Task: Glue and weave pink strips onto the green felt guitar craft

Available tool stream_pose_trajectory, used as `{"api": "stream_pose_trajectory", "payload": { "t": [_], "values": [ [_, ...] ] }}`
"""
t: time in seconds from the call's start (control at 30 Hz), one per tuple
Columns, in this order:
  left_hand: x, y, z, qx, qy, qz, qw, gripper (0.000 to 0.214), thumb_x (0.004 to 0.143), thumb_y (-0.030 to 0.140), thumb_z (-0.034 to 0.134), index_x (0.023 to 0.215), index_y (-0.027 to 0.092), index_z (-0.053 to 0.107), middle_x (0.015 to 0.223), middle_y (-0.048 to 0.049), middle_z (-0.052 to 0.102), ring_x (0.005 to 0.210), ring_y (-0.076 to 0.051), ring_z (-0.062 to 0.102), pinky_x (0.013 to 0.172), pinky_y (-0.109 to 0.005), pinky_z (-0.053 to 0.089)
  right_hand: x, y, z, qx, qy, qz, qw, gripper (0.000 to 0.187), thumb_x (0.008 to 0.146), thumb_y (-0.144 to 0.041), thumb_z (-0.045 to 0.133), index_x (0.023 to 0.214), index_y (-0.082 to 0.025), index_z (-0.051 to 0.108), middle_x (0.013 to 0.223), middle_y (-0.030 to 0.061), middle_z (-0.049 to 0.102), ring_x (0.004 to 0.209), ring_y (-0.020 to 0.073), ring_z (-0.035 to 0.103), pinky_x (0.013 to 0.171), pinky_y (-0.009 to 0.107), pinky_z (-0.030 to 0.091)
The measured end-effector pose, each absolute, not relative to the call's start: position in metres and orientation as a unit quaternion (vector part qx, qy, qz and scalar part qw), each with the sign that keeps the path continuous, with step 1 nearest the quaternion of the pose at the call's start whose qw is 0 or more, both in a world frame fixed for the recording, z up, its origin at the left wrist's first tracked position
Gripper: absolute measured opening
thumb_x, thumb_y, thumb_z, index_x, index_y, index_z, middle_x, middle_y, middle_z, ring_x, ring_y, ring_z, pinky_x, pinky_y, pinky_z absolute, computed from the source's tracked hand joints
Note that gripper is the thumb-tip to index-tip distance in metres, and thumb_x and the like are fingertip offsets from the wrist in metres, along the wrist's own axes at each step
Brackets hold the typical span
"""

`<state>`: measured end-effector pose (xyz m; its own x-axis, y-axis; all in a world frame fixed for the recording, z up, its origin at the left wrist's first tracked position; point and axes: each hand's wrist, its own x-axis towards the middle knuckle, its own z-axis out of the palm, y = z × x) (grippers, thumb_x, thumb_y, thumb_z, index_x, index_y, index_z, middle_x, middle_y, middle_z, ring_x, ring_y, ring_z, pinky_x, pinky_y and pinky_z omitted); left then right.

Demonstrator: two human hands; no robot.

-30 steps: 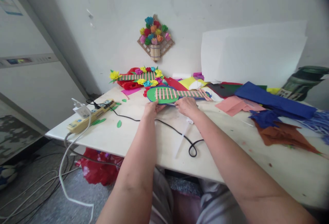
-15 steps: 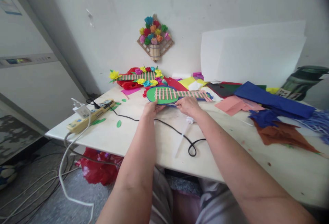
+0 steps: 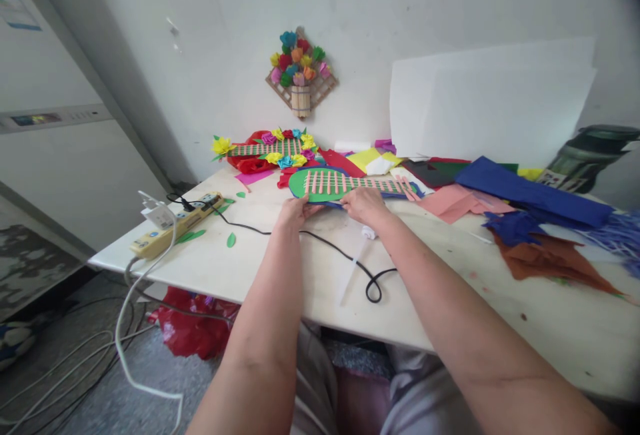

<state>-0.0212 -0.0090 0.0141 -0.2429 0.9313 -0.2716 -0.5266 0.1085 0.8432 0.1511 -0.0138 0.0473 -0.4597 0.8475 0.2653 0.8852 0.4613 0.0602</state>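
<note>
A green paper guitar [image 3: 325,184] with a blue edge, pink strips and white strings is between my two hands above the table. My left hand [image 3: 299,210] grips the near edge of its rounded body, thumb on top and fingers underneath. Further right, my right hand [image 3: 364,206] pinches the near edge where the body meets the neck. Beneath my right wrist lies a glue gun [image 3: 367,232], mostly hidden, with a clear glue stick [image 3: 351,274] pointing toward me. A black cord [image 3: 325,240] runs past both hands.
A power strip [image 3: 175,225] with a white charger [image 3: 159,214] lies at the left among green paper leaves [image 3: 231,240]. Behind is a flower-trimmed paper guitar [image 3: 270,149]. Blue paper [image 3: 530,192], brown paper [image 3: 550,265] and a dark bottle [image 3: 575,158] occupy the right side.
The paper guitar has shifted slightly to the right, its neck end now nearer the pink paper. Both hands keep their hold on its near edge.
</note>
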Motion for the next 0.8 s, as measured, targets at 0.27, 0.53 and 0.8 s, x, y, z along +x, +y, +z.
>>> {"api": "stream_pose_trajectory", "payload": {
  "t": [0.27, 0.53, 0.8],
  "values": [
    [-0.02, -0.011, 0.015, 0.215, 0.469, 0.644, 0.565, 0.027, 0.082, 0.004, 0.047, 0.107, -0.002, 0.053, 0.066, -0.012, 0.065, 0.064, -0.021, 0.067, 0.053, -0.023, 0.054, 0.172, -0.009, 0.058, -0.493, -0.863, -0.053, 0.102, 0.024, 0.075, -0.028, 0.057, 0.094, -0.027, 0.071, 0.097, 0.0034, 0.07, 0.093, 0.0217, 0.062, 0.076, 0.029, 0.044],
    [-0.017, -0.008, 0.009, 0.237, 0.436, 0.674, 0.547, 0.016, 0.08, 0.005, 0.052, 0.093, -0.001, 0.058, 0.067, -0.013, 0.065, 0.063, -0.021, 0.067, 0.051, -0.022, 0.052, 0.167, -0.01, 0.054, -0.481, -0.862, -0.055, 0.153, 0.024, 0.078, -0.029, 0.055, 0.096, -0.028, 0.07, 0.096, 0.0021, 0.07, 0.092, 0.0206, 0.062, 0.074, 0.029, 0.044],
    [-0.013, -0.003, 0.002, 0.282, 0.381, 0.701, 0.533, 0.011, 0.077, 0.008, 0.056, 0.087, 0.004, 0.059, 0.071, -0.0099, 0.066, 0.066, -0.019, 0.067, 0.053, -0.022, 0.053, 0.163, -0.01, 0.049, -0.497, -0.846, -0.066, 0.179, 0.026, 0.079, -0.03, 0.052, 0.098, -0.028, 0.069, 0.096, 0.0023, 0.07, 0.09, 0.0209, 0.063, 0.071, 0.029, 0.044]
  ]
}}
